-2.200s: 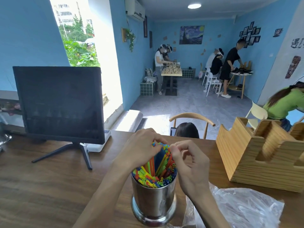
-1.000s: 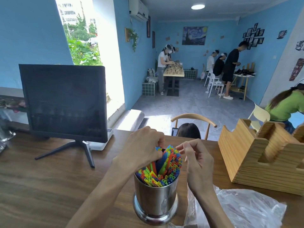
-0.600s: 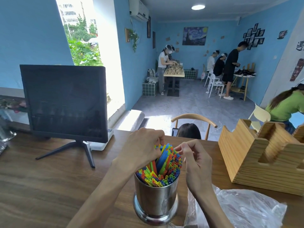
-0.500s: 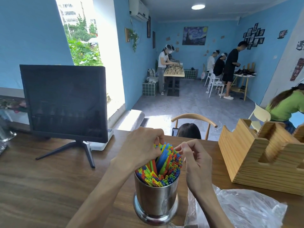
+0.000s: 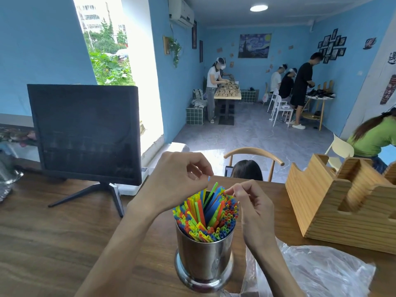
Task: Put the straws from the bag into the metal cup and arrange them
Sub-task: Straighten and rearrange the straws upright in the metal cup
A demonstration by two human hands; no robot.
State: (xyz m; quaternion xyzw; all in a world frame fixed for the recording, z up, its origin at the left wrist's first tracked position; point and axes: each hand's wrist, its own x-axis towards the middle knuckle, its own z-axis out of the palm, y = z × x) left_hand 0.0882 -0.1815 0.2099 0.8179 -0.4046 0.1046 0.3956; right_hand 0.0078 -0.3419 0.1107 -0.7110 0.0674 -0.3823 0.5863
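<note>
"Where have the straws got to?"

"Standing in the metal cup [image 5: 204, 257], near the front edge of the wooden table [image 5: 53, 239]. The straws [image 5: 206, 215] fill it nearly rim to rim: green, yellow, orange, blue, packed together, open ends up. A few at the back of the cup stick up higher than the rest and lean."

"And the hands?"

"Both above the cup. The left hand [image 5: 177, 185] is over the back-left of the cup, fingers curled in, thumb and forefinger tips close together just past the tallest straws. Whether there is a straw between them I cannot tell. The right hand [image 5: 252, 205] is at the cup's right side, fingers bent, its fingertips pinching the top of one of the tall straws at the back."

"The bag?"

"The clear plastic bag [image 5: 317, 273] lies crumpled on the table, just right of the cup and partly under the right wrist. It looks flat."

"What else is round the cup?"

"Behind it and to the left, a dark monitor [image 5: 85, 133] on a splayed stand. To the right and a little back, a wooden organiser box [image 5: 342, 206] with stepped slots. Straight behind the cup, past the table's far edge, a wooden chair [image 5: 254, 154] with a dark-haired head in front of it. Further off, people stand at tables by the blue walls."
</note>
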